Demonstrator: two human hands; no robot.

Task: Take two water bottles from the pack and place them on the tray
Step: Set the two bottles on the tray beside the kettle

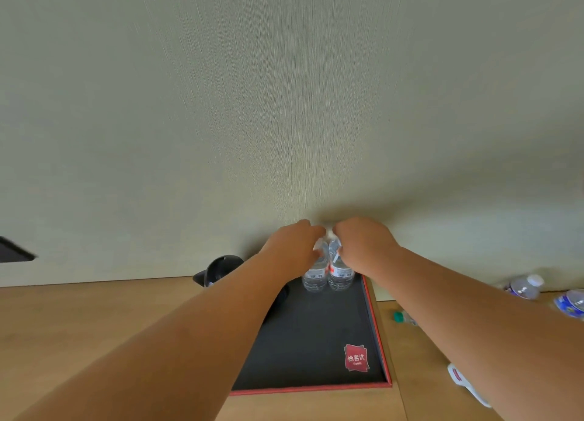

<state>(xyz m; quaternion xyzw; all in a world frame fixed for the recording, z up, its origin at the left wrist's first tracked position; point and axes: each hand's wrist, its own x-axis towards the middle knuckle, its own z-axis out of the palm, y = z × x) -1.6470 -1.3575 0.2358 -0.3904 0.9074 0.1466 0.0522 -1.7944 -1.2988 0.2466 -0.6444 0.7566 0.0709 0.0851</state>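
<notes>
Two water bottles (328, 275) are stood upright, side by side and touching, at the far end of the black tray (316, 335). The left bottle's top is gripped by the left hand (294, 246); the right bottle's top is gripped by the right hand (363, 243). Loose bottles (526, 286) are seen on the tabletop (94, 319), right of the right hand.

Two bottles (328, 277) side by side — at tray's (377, 329) far edge.
</notes>
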